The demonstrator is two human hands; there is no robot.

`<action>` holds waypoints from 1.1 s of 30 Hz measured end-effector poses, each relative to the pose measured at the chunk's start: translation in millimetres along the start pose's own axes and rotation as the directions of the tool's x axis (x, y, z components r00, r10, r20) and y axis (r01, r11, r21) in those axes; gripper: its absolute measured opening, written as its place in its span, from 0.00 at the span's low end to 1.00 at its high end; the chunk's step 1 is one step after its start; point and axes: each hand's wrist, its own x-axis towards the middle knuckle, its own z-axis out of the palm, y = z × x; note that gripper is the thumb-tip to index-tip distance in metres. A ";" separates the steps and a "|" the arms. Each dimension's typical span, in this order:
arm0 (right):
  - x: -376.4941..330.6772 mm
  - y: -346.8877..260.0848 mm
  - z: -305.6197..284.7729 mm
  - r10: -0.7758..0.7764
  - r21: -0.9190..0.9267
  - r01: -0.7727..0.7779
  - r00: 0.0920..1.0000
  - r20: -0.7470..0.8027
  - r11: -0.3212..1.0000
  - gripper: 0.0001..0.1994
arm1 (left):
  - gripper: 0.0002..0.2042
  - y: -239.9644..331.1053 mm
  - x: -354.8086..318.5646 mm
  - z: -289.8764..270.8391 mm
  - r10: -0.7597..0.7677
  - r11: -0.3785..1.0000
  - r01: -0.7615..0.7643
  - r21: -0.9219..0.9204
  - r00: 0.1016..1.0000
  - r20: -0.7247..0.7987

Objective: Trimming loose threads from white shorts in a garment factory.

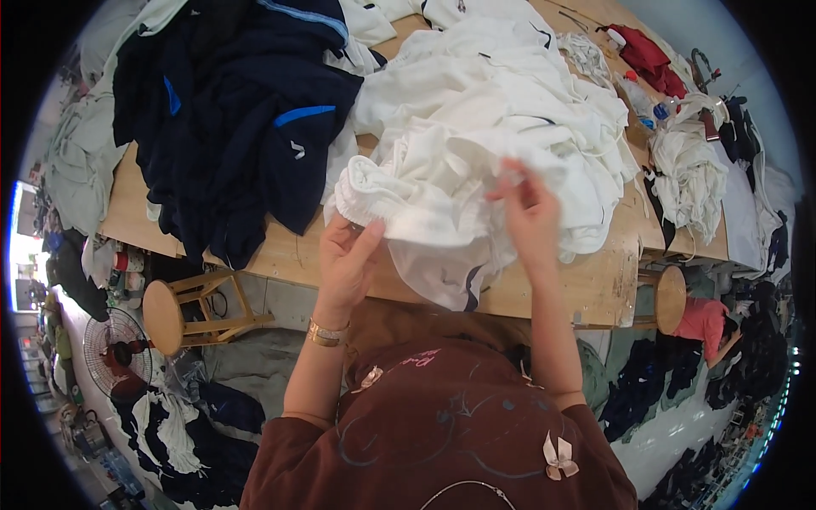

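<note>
A white garment point(429, 204) with a gathered elastic edge is lifted over the near edge of the table, and its lower part with a dark stripe hangs down. My left hand point(348, 255) pinches the gathered edge between thumb and fingers. To the right, my right hand point(529, 204) is raised beside the same garment, its fingers smeared by motion, so what they hold cannot be made out. Behind both hands spreads a pile of white garments point(484, 76) with a few dark trims.
Dark navy garments point(225, 127) with blue trims heap on the wooden table point(586, 285) at left. A red cloth point(650, 64) and bundled white cloth point(688, 170) lie at right. Below stand wooden stools point(166, 316) and a fan point(119, 350). Another person point(704, 323) bends at far right.
</note>
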 end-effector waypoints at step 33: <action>-38.3 10.5 43.1 0.189 0.249 -0.261 0.942 0.278 0.933 0.07 | 0.19 -35.6 4.8 -15.1 -0.125 0.954 0.055 -0.296 0.967 -0.222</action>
